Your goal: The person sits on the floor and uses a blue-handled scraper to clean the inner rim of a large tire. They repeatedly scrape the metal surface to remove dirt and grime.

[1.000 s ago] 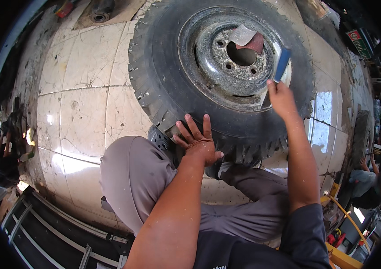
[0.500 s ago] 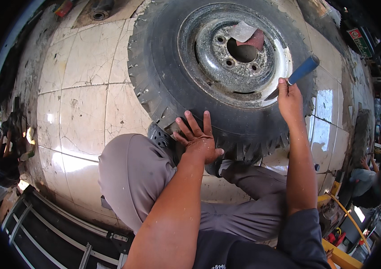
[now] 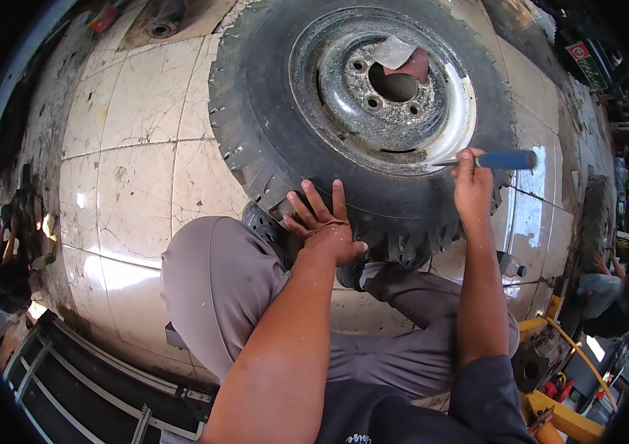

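A wheel lies flat on the floor in front of me, its black tyre [image 3: 255, 96] around a worn metal rim [image 3: 373, 137]. My right hand [image 3: 473, 191] grips a blue-handled tool [image 3: 507, 159] with a narrow metal blade. The handle points right, and the blade reaches left to the rim's near-right edge, where the rim looks whitish. My left hand [image 3: 329, 235] lies with spread fingers on the tyre's near sidewall, holding nothing. Two folded pieces, a grey one [image 3: 393, 52] and a reddish one [image 3: 416, 65], which look like sandpaper, rest beside the centre hole.
Pale, cracked floor tiles [image 3: 136, 181] surround the wheel. A plastic bottle [image 3: 511, 265] lies right of my right forearm. A dark metal frame [image 3: 99, 377] stands at lower left, yellow metal parts [image 3: 566, 418] at lower right. Other people are at the far left [image 3: 5, 270] and right [image 3: 614, 296].
My right hand has lowered slightly, and the tool has swung from steeply upright to nearly level, its handle now pointing right. My left hand stays on the tyre. The bottle has come into fuller view.
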The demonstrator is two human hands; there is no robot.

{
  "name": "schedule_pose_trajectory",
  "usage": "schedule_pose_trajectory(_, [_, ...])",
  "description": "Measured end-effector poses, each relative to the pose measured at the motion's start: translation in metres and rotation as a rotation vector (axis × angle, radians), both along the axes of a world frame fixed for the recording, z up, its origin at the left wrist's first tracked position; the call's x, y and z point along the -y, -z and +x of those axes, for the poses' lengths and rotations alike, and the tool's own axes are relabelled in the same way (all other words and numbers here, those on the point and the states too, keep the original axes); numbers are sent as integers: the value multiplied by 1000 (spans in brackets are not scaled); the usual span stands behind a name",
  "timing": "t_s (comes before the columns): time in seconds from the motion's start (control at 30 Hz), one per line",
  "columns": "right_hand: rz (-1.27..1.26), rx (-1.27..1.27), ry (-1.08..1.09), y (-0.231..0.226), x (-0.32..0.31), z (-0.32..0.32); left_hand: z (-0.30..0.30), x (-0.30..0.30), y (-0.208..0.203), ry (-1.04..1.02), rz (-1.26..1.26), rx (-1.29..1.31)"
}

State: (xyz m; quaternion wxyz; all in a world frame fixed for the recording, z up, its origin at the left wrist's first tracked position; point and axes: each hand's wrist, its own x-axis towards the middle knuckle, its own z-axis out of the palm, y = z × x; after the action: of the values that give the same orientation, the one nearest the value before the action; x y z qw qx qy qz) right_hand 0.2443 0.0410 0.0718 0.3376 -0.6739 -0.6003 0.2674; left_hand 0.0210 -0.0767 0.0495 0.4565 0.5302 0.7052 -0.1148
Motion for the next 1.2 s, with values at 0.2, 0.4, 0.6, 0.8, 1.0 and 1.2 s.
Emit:
schedule_pose_trajectory(0.2, [74, 84, -80, 28, 5, 13, 2, 0, 0, 5, -7, -9])
schedule_pose_trajectory(0.4, [123, -51, -51, 15, 14, 7, 3, -2, 1, 10, 16, -33])
schedule_pose_trajectory(0.6, [167, -157, -62, 17, 24, 5, 1, 3, 3, 9, 0, -34])
schedule_pose_trajectory(0.8, [238, -161, -215, 41, 26, 8, 4, -2, 0, 20, -5, -31])
schedule_pose_trajectory(1.0, [268, -222, -144, 34, 29, 7, 3, 2, 3, 15, 28, -33])
schedule_pose_trajectory(1.2, [261, -294, -48, 24, 27, -5, 1, 0, 1, 3, 8, -43])
